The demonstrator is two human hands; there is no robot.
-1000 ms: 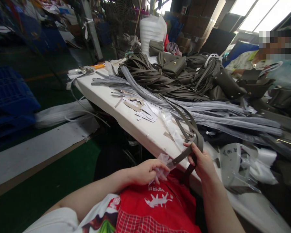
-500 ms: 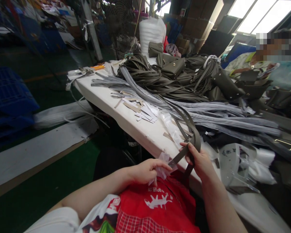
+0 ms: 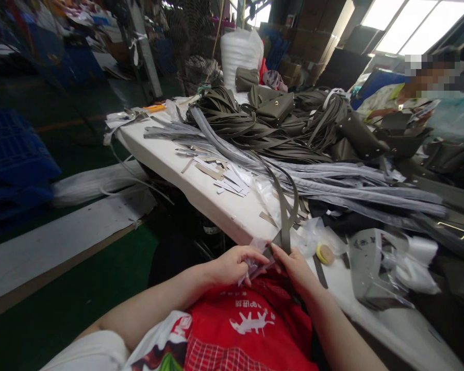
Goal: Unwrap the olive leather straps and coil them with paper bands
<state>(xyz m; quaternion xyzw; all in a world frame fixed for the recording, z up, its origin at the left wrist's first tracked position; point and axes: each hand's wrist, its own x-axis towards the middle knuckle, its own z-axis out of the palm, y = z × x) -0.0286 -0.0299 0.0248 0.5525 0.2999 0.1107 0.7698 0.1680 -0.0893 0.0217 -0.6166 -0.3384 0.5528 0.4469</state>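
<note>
Above my red apron, at the near edge of the white table (image 3: pixel 232 219), both hands meet at an olive-grey strap (image 3: pixel 286 219). My right hand (image 3: pixel 295 264) is closed, thumb and fingers pinching the strap, which loops up and over the table. My left hand (image 3: pixel 235 265) is closed on a clear plastic sleeve (image 3: pixel 251 275), close to the strap's end. Whether that end is inside the sleeve I cannot make out. Behind the loop lie several grey straps in clear plastic (image 3: pixel 344 180). A large heap of bare olive straps (image 3: pixel 232 116) spreads farther back.
Paper and strap scraps (image 3: pixel 220 175) litter the table's left part. A yellow tape roll (image 3: pixel 325 254) and a clear plastic bag (image 3: pixel 375 263) are at the right. Olive bags (image 3: pixel 276 107) are piled at the back, where a co-worker (image 3: pixel 382 100) sits. Blue pallets (image 3: pixel 15 159) stand left.
My right hand has moved left and down with the strap, close to my left hand. The strap's loop has narrowed, and the yellow tape roll has come into view.
</note>
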